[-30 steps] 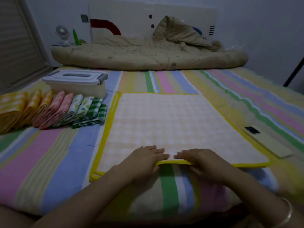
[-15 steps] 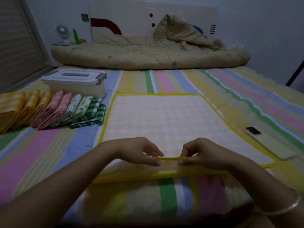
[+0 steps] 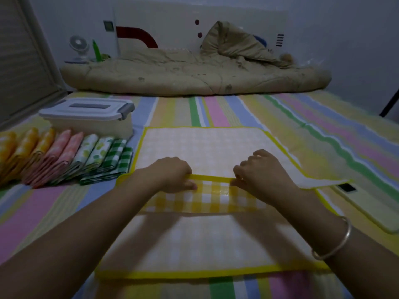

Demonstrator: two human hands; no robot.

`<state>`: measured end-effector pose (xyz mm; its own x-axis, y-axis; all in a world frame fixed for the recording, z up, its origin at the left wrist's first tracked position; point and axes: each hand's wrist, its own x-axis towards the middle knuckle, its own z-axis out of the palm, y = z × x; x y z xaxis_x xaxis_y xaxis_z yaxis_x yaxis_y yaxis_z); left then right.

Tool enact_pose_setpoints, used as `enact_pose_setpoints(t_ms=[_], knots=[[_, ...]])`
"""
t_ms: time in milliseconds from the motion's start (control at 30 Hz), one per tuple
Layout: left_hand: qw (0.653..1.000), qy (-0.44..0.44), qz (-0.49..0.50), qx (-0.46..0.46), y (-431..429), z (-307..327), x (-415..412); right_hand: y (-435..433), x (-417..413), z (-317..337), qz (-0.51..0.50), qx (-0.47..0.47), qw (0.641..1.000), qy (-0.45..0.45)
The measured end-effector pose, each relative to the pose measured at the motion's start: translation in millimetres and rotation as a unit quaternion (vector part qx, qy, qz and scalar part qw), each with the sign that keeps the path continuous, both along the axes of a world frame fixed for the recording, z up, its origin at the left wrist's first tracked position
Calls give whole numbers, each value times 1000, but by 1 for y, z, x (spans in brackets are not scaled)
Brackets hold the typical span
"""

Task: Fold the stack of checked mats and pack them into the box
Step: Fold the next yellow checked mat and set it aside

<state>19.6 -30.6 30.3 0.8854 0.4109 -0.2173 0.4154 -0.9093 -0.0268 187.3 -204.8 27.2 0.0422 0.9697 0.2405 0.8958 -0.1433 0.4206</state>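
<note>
A yellow checked mat point(image 3: 207, 147) with a yellow border lies spread on the striped bed, pale side up. My left hand point(image 3: 174, 174) and my right hand point(image 3: 259, 171) each pinch its near yellow edge and hold it lifted and turned over toward the far side, so the bright yellow check underside point(image 3: 207, 199) shows. A second pale mat point(image 3: 194, 244) lies underneath, close to me. A row of folded mats point(image 3: 64, 156) in yellow, pink, leaf print and green check leans at the left. The white box point(image 3: 90, 124) with its grey-clipped lid on stands behind them.
A pale phone point(image 3: 367, 203) lies on the bed right of the mats. A rumpled beige quilt point(image 3: 194, 74) runs along the far end. A small fan point(image 3: 78, 47) stands at the back left. I wear a silver bangle point(image 3: 336, 240) on my right wrist.
Both hands have taken the mat's near edge, lifted it and carried it away from me, which turns the check underside up and uncovers the mat beneath.
</note>
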Motion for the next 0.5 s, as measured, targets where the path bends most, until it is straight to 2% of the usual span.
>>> enact_pose_setpoints(t_ms=[100,233,400,500], knots=[[1000,-11,-8,-3,11,-14,5,1,5,0,0,7,1000,-29],[999,-35,-9,19,24,-28,11,7,-7,-10,-67,106,991,-55],[997,-65,-19,43,31,-33,17,25,2,-29,-96,153,983,-28],[995,-97,-18,23,33,-39,12,26,25,-30,-99,108,987,60]])
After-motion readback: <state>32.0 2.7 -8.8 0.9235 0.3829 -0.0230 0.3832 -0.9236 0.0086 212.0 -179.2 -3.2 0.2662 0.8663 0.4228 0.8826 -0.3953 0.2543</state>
